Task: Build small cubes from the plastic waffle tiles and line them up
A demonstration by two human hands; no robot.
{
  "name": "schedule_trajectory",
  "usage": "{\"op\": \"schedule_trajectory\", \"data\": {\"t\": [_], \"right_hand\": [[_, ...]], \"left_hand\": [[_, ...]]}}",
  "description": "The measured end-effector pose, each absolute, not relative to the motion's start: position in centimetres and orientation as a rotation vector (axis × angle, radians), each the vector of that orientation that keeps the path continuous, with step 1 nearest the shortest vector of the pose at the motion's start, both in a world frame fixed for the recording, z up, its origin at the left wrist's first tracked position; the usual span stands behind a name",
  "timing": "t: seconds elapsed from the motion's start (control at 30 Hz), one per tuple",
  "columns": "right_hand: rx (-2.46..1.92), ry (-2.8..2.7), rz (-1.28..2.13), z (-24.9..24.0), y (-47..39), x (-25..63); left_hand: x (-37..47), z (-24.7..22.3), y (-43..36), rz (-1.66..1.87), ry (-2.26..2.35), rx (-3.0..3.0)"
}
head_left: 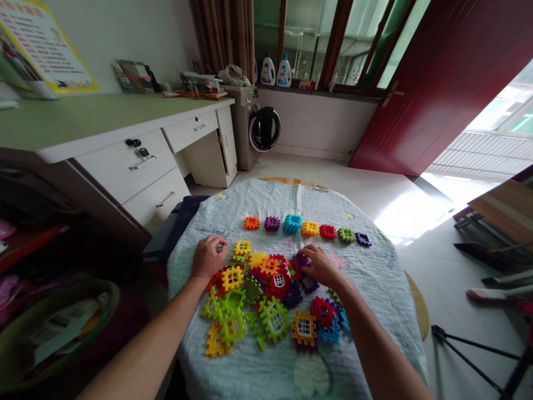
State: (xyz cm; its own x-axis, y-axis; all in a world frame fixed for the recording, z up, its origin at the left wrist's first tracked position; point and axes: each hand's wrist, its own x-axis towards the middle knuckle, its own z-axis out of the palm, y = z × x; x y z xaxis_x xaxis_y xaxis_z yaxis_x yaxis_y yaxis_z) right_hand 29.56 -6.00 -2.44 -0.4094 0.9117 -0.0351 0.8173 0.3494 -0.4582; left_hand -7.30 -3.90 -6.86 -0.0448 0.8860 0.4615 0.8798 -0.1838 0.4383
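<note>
A heap of colourful interlocking plastic building blocks lies on the cloth, with a green windowed block at its front. My left hand rests at the heap's left edge with fingers curled, beside a yellow block; what they may hold is hidden. At the heap's right side, my right hand has its fingertips on a purple block. Beyond both hands runs a row of blocks, among them an orange one, a taller blue one and a purple frame at the right end.
A pale patterned cloth covers the round table. Left of it stand a white drawer desk and a basket. Behind are a washing machine with its door ajar and a red door. Black metal legs stand at right.
</note>
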Motion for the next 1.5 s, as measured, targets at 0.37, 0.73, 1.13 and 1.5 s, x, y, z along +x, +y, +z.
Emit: {"op": "schedule_trajectory", "data": {"t": [0.37, 0.73, 1.13, 1.5], "right_hand": [[-1.862, -1.989, 0.247, -4.7, -8.7, 30.3], [-1.693, -2.337, 0.635, -1.0, -9.2, 26.1], [-1.821, -2.292, 0.447, 0.4, -9.9, 25.6], [-1.535, -2.243, 0.634, -0.1, -9.1, 19.4]], "left_hand": [[-7.1, -6.7, -4.0, 1.048, 2.011, 2.160], [-7.1, -6.6, -4.0, 1.044, 2.014, 2.151], [-7.0, -6.5, -4.1, 1.056, 2.015, 2.145], [-6.9, -6.4, -4.1, 1.029, 2.043, 2.116]]}}
